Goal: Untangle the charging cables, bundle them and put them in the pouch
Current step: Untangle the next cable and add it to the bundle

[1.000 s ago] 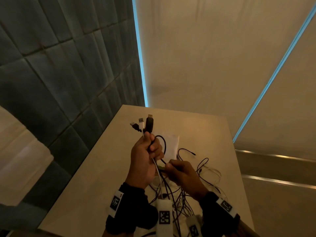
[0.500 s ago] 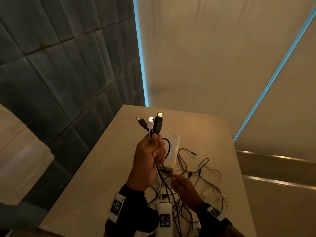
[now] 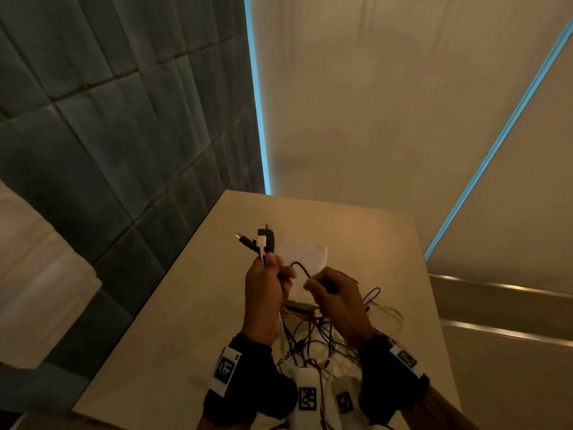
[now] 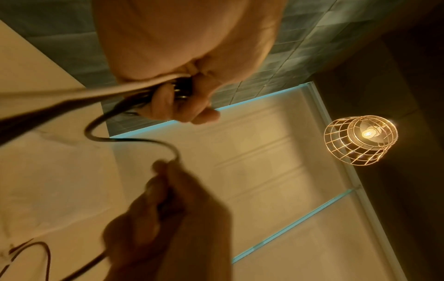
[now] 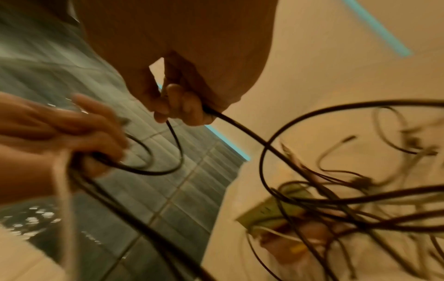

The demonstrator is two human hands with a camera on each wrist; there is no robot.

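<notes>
Most of the lower middle of the head view is the pale table (image 3: 173,321), and on it, toward the bottom centre, lies the heap of loose cables (image 3: 313,339), dark and white strands crossing one another and reaching right of the hands. Just above the heap, half hidden behind the hands, the clear pouch (image 3: 305,251) lies flat on the table; it looks thin and floppy, so I judge its mouth will need one hand to hold it wide while the other feeds the bundle in.

Above the heap, at frame centre, the left hand (image 3: 263,293) is fisted around several cables just below their plugs (image 3: 259,240), which stick up out of the fist. The right hand (image 3: 338,299) sits just beside it, finger and thumb pinching a single black cable (image 3: 299,266) that arcs across from the left fist.

I judge the cables light and limp, with a little spring in the thicker black one, which keeps its curve in the left wrist view (image 4: 134,140). Smooth jackets will slide through a loose pinch, useful for drawing a strand clear. The plugs are the stiff parts; hold just behind them, and pull gently, since a loop could catch in the heap and tighten.
</notes>
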